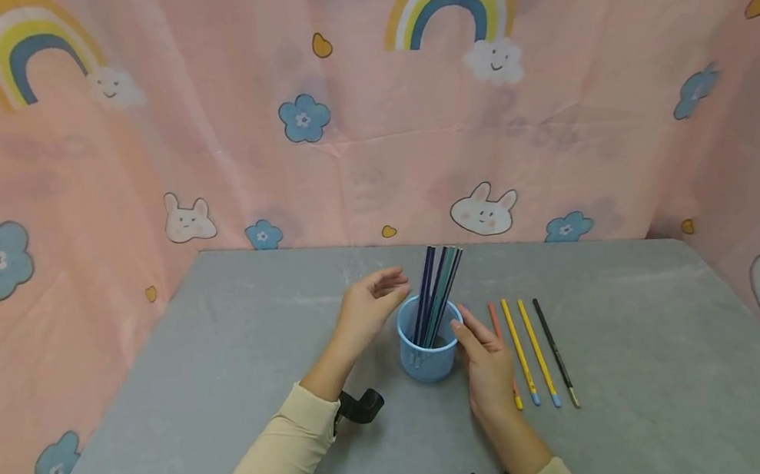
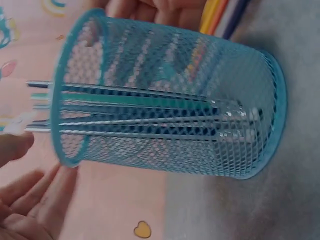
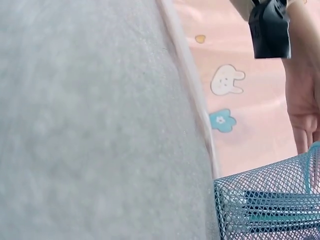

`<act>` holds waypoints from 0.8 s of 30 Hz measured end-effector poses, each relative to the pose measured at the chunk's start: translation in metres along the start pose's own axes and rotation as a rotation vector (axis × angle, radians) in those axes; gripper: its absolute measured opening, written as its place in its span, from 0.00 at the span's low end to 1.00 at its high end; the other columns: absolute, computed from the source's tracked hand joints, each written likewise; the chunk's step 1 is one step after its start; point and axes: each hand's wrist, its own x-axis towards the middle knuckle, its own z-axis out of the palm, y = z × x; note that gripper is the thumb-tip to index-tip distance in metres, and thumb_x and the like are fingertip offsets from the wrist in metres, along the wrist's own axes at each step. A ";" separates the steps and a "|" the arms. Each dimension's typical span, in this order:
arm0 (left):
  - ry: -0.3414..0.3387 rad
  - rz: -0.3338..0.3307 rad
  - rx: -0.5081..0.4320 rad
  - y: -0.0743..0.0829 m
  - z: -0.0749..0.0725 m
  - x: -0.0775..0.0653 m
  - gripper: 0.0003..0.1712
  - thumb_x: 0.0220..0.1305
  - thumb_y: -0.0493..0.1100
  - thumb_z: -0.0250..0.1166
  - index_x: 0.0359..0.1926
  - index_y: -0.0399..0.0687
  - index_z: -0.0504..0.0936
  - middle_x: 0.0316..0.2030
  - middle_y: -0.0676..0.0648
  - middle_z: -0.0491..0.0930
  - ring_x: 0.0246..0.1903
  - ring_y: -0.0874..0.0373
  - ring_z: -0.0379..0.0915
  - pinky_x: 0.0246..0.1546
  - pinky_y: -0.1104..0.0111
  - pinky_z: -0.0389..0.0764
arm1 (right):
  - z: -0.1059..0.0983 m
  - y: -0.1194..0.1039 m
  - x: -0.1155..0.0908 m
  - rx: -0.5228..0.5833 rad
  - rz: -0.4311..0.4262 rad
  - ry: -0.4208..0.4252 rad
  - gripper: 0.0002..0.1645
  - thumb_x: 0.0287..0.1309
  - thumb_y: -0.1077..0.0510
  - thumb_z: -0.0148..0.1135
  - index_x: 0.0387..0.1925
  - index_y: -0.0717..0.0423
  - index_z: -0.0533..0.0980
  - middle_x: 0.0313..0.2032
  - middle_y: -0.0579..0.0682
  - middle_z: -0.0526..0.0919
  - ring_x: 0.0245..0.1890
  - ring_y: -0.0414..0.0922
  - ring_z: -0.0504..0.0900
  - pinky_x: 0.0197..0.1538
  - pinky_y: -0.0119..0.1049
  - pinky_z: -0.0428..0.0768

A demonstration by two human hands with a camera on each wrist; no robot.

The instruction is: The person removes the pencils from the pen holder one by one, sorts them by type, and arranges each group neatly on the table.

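A light-blue mesh pencil cup (image 1: 428, 366) stands upright on the grey table, with several dark and teal pencils (image 1: 436, 289) leaning inside it. My right hand (image 1: 490, 376) holds the cup's right side near the rim, the thumb at the rim. Left of the cup is my left hand (image 1: 368, 308), its fingers loosely extended beside the rim and pencils with nothing in them. The left wrist view shows the mesh cup (image 2: 175, 155) sideways, pencil ends at its bottom. Only part of the cup (image 3: 270, 180) appears in the right wrist view, where the right hand is out of sight.
Right of the cup lie an orange pencil (image 1: 495, 321), two yellow pencils (image 1: 519, 350) and a black pencil (image 1: 554, 350), roughly side by side. A pink patterned curtain (image 1: 373, 168) hangs behind the grey table (image 1: 256, 312) and along its sides.
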 end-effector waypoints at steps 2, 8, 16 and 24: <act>-0.005 0.020 0.009 0.000 0.002 0.005 0.26 0.67 0.45 0.66 0.64 0.45 0.76 0.55 0.44 0.84 0.57 0.49 0.79 0.57 0.59 0.82 | 0.000 0.000 0.000 -0.004 -0.004 0.000 0.24 0.66 0.56 0.63 0.62 0.57 0.76 0.57 0.41 0.83 0.53 0.29 0.80 0.49 0.21 0.81; -0.053 0.056 0.021 0.000 0.009 0.016 0.25 0.67 0.45 0.66 0.63 0.44 0.77 0.54 0.43 0.84 0.55 0.49 0.80 0.56 0.60 0.83 | 0.001 0.000 -0.001 -0.038 -0.002 0.009 0.24 0.67 0.55 0.62 0.62 0.54 0.77 0.62 0.47 0.80 0.52 0.29 0.79 0.47 0.19 0.80; -0.013 0.086 0.064 0.006 0.019 0.020 0.21 0.65 0.44 0.68 0.58 0.42 0.81 0.49 0.44 0.86 0.51 0.50 0.82 0.50 0.62 0.85 | 0.002 -0.001 -0.001 -0.053 0.001 0.026 0.23 0.67 0.56 0.61 0.62 0.56 0.76 0.62 0.48 0.80 0.52 0.30 0.79 0.46 0.19 0.80; 0.036 0.137 0.110 0.006 0.024 0.023 0.16 0.65 0.41 0.68 0.51 0.40 0.84 0.44 0.43 0.87 0.46 0.50 0.82 0.45 0.65 0.86 | 0.002 0.001 -0.001 -0.049 -0.009 0.043 0.23 0.67 0.57 0.62 0.61 0.56 0.77 0.58 0.45 0.83 0.48 0.29 0.80 0.44 0.21 0.81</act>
